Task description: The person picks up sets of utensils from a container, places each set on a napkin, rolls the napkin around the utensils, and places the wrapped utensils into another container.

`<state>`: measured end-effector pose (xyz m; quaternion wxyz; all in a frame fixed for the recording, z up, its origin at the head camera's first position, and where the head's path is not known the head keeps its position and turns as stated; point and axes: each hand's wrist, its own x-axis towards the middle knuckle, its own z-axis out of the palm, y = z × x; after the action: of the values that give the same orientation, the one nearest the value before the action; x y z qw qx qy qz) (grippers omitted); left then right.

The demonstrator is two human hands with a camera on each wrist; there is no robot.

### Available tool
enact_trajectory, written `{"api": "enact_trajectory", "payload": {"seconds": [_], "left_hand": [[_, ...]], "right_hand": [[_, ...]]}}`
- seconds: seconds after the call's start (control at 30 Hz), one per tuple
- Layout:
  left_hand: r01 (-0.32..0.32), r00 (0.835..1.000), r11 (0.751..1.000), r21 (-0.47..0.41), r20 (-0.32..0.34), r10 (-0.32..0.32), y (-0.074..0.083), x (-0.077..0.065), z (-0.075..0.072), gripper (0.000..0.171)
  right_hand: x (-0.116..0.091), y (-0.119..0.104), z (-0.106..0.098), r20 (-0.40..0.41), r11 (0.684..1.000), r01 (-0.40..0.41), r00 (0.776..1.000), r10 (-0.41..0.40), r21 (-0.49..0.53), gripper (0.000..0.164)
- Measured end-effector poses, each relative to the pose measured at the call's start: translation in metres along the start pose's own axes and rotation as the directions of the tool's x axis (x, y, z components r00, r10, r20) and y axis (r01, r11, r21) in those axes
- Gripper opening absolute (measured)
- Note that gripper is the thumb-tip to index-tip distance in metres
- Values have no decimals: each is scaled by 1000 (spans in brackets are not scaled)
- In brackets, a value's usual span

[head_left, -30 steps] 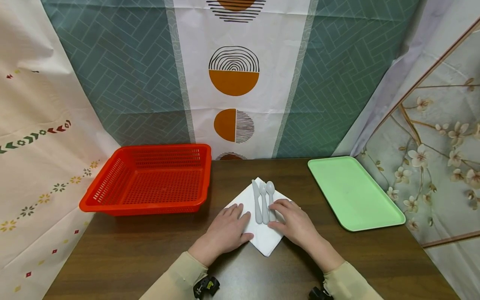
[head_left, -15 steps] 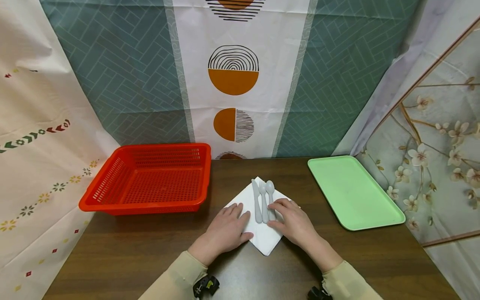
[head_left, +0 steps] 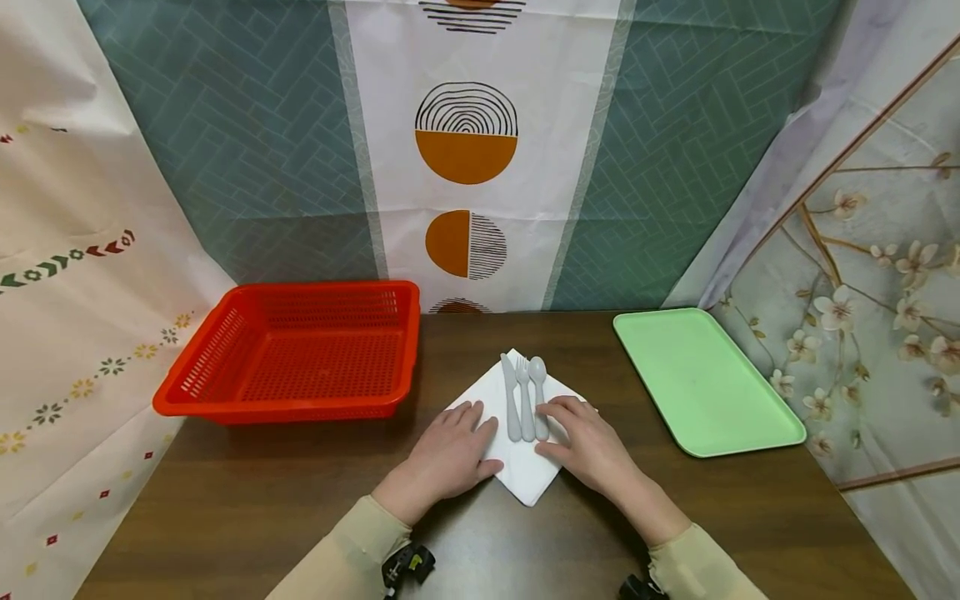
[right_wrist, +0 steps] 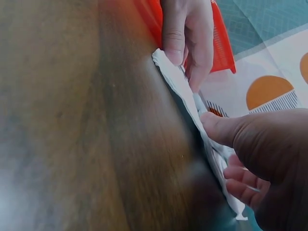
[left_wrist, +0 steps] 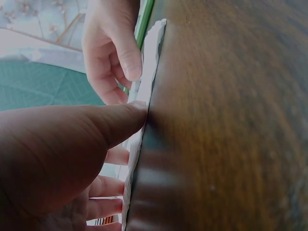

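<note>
A folded white napkin [head_left: 527, 483] lies diagonally on the table, with a grey plastic knife [head_left: 512, 406], fork [head_left: 525, 404] and spoon [head_left: 538, 383] side by side on top. My left hand [head_left: 448, 457] rests on the napkin's left part, fingers extended, thumb near its lower left edge. My right hand [head_left: 588, 442] lies over the right part, fingers loosely bent, with fingertips right at the spoon's handle. From the left wrist, the left thumb [left_wrist: 122, 120] presses at the napkin's edge. In the right wrist view the right thumb [right_wrist: 219, 127] meets the napkin too.
A red perforated basket [head_left: 285, 410] stands at the back left of the brown wooden table [head_left: 247, 500]. At the right lies a light green tray [head_left: 705, 379]. Patterned cloths [head_left: 300, 150] hang behind and on both sides.
The hands, napkin and cutlery keep their places relative to one another. Only the head view has shifted slightly, so everything sits a little higher in it.
</note>
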<state>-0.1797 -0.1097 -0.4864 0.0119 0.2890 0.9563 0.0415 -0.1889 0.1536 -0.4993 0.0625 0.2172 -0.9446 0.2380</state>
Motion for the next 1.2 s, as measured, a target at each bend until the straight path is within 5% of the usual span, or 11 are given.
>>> {"api": "enact_trajectory", "payload": {"seconds": [0.33,0.63,0.93,1.2], "left_hand": [[18,1000,999,-27,24,-18,-3,0,-2,65],[-36,996,999,9,-79,36,-3,0,2,62],[-178,971,984,25,-158,180,0,-7,-5,52],[-287,951,957,-29,-131,281,6,-12,-9,35]], "right_hand": [[-14,6,-6,-27,995,98,995,-97,21,59],[-19,12,-10,-36,992,129,991,-129,7,56],[-28,16,-17,-66,977,212,975,-212,-9,46],[-34,19,-21,19,966,260,965,-260,11,38]]}}
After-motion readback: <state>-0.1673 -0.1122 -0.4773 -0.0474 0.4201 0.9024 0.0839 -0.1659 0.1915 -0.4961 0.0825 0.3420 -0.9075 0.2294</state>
